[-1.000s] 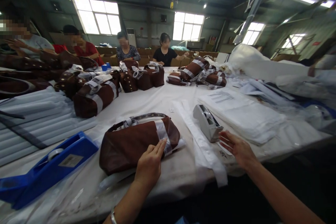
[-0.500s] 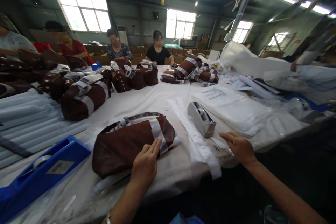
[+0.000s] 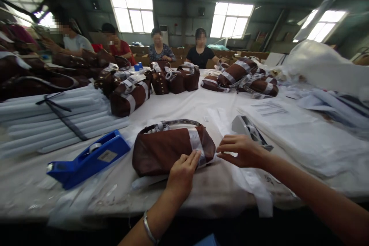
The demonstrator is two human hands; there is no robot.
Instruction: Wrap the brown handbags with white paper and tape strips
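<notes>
A brown leather handbag (image 3: 164, 150) lies on its side on the white-covered table (image 3: 184, 107) in front of me, with a band of white wrapping (image 3: 197, 146) round its right end. My left hand (image 3: 182, 173) rests on that band, fingers together and pressing flat. My right hand (image 3: 240, 150) hovers just right of the bag's end, fingers spread toward the wrapping; whether a small piece is pinched in them is unclear. A grey tape dispenser (image 3: 248, 130) stands right behind the right hand.
A blue tape dispenser (image 3: 89, 158) lies at the front left. White foam rolls (image 3: 54, 119) are stacked at the left. Several more wrapped brown bags (image 3: 161, 80) fill the table's far side, where several people sit. White paper sheets (image 3: 302, 134) lie at the right.
My right hand has moved left from beside the grey dispenser to the bag's wrapped end. My left hand stays on the band. The view has swung to the left.
</notes>
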